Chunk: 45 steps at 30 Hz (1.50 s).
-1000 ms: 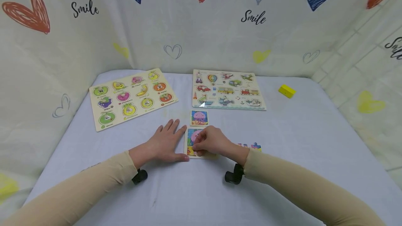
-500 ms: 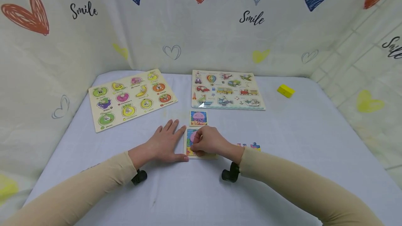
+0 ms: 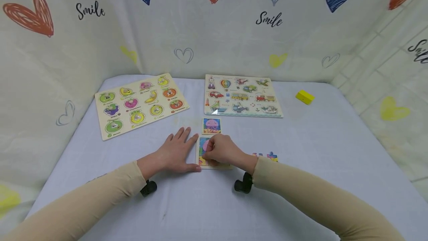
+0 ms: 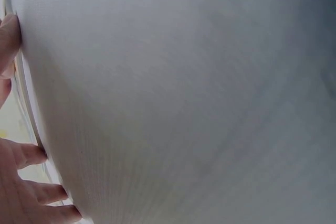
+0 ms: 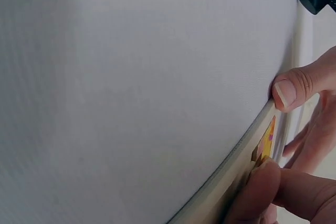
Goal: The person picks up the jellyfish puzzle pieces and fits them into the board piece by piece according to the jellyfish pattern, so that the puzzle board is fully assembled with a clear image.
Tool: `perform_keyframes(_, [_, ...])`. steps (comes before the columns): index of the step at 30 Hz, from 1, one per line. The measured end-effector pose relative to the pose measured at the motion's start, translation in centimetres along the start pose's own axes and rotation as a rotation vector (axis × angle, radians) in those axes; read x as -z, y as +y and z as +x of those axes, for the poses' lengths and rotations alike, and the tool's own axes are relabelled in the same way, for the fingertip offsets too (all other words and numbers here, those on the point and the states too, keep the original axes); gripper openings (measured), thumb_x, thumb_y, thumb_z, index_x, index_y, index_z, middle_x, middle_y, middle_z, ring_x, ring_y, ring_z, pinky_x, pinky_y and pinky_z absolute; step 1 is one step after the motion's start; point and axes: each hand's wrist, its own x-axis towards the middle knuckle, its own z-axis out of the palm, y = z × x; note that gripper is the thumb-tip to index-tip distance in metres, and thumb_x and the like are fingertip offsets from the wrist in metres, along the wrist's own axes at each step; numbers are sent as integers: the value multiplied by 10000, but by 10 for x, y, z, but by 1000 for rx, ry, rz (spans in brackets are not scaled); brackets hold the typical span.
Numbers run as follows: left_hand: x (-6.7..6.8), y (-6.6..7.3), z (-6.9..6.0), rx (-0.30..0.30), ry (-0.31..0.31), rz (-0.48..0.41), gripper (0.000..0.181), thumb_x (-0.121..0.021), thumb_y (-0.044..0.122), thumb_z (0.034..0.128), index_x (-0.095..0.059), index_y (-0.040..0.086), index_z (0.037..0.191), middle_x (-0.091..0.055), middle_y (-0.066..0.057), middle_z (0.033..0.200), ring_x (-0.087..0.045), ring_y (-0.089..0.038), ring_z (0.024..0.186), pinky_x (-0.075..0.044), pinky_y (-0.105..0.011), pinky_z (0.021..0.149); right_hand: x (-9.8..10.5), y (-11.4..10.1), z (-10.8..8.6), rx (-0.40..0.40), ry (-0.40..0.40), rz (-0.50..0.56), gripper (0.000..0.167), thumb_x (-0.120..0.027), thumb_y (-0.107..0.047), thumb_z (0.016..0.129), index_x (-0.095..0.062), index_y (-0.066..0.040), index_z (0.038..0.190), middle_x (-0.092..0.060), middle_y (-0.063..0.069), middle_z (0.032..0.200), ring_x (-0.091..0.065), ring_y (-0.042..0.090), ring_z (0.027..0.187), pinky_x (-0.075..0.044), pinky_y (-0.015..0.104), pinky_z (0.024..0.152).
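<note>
A small wooden puzzle tray with a pink jellyfish picture lies on the white cloth. My left hand rests flat to its left, fingers spread, with the thumb and index finger at its left edge. Over the tray, my right hand bends its fingers and pinches a puzzle piece at the picture's lower part; the piece is mostly hidden by the fingers. A yellow-orange bit of puzzle shows beside the fingertips in the right wrist view. Just beyond the tray sits a small jellyfish picture card.
Several loose puzzle pieces lie right of the tray, partly behind the right forearm. Farther back are a fruit puzzle board at left and a vehicle puzzle board. A yellow block stands at the back right.
My right wrist and forearm have shifted slightly to the left, with the fingertips staying on the tray. The left hand has kept its place.
</note>
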Motion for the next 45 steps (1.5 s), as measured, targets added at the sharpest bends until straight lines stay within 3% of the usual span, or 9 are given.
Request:
perform_keyframes(17, [-2,0,1,1,-4,3,1064,-704,681,837,-304,68,1609,-196,-260,1681,-159,-477,1562,-259,-704,1179,4,2,-8,0,-10,28,182,-789,-200,910,-672,-96,817,-670,15,721,-594,131,684,-438,211,590])
perform_keyframes(23, [-1,0,1,9,-7,2,1072,-707,683,833,-298,70,1611,-191,-254,1684,-156,-472,1565,-253,-700,1184,11,12,-16,79,-59,62,65,-755,-157,931,-708,-116,912,-699,-9,811,-607,133,776,-499,243,719])
perform_keyframes(29, [-2,-1,1,-1,-5,0,1070,-703,676,841,-293,54,1609,-191,-268,1679,-159,-479,1561,-256,-703,1179,30,35,-30,156,-17,140,46,-722,-101,948,-715,-82,989,-726,11,933,-655,128,859,-547,287,841])
perform_keyframes(33, [-2,0,1,-14,0,2,1066,-702,670,844,-298,43,1605,-197,-276,1674,-163,-485,1558,-259,-708,1174,48,58,-40,131,56,163,80,-706,-94,961,-715,-63,1034,-740,54,994,-680,161,905,-554,300,835])
perform_keyframes(39, [-1,0,1,-13,2,1,1059,-710,658,842,-304,42,1602,-198,-275,1674,-160,-484,1559,-253,-712,1175,73,97,-52,91,162,88,147,-681,-117,982,-714,-64,1114,-752,85,1092,-693,197,987,-585,380,911])
perform_keyframes(45, [-1,0,2,-10,0,3,1058,-709,658,842,-303,45,1603,-196,-272,1676,-158,-481,1561,-249,-711,1178,88,120,-67,43,198,58,221,-663,-97,986,-694,-25,1193,-737,126,1154,-684,255,1066,-573,442,964])
